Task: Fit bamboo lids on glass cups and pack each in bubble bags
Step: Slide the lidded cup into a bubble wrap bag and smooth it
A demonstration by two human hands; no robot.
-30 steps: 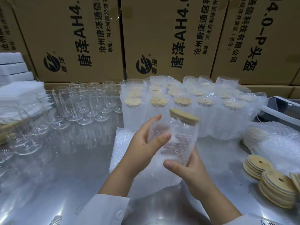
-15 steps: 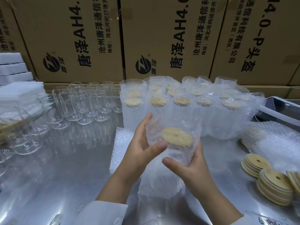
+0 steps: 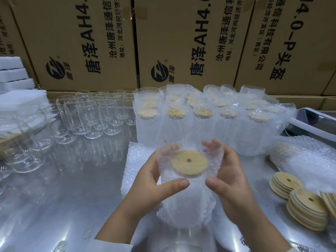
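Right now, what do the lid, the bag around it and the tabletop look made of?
Lid: pale bamboo or wood, matte, faint grain. Bag: clear plastic bubble film, rows of air cells. Tabletop: probably stainless steel, brushed sheen mirroring the cups.

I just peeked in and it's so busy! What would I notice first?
In the middle, the left hand and right hand hold a bubble bag with a round bamboo lid showing inside. Behind stand rows of bagged cups, bare glass cups to their left, lid stacks at right.
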